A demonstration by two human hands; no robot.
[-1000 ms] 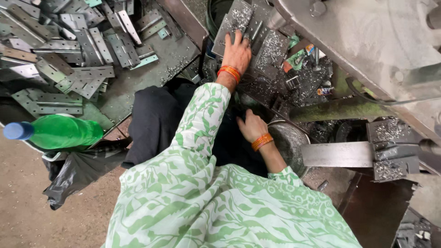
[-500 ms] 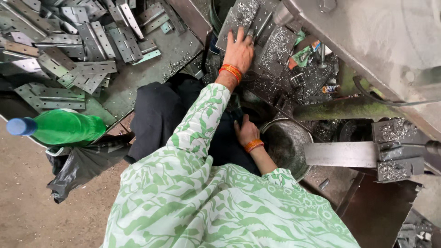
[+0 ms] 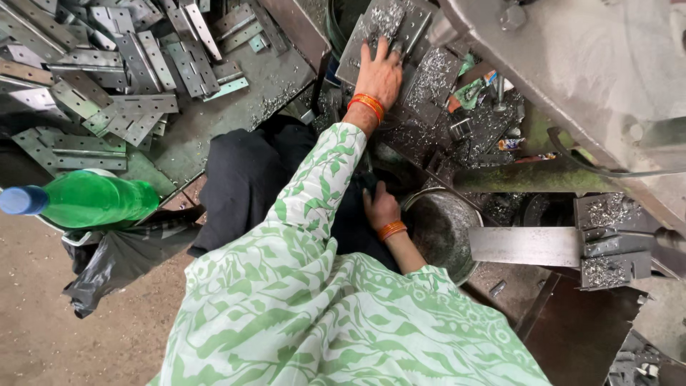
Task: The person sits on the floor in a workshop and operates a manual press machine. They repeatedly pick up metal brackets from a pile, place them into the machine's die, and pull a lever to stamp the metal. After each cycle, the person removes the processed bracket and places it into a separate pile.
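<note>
1. My left hand (image 3: 379, 71) is stretched out flat on a metal plate (image 3: 386, 28) by the machine (image 3: 572, 64), fingers spread over the shavings. Same spot as half a second ago, so it's just holding there.
2. My right hand (image 3: 380, 207) has dropped lower, down in the dark gap beside the round metal bowl (image 3: 439, 229). Can't tell if it's gripping anything, the fingers are hidden.
3. So the hands are well apart, with nothing lifted off the plate.
4. The pile of hinge plates (image 3: 121, 86) and the green bottle (image 3: 86, 200) sit off to my left.

Bottle (image 3: 86, 200) left (hinges (image 3: 121, 86) behind), bowl (image 3: 439, 232) right
</note>
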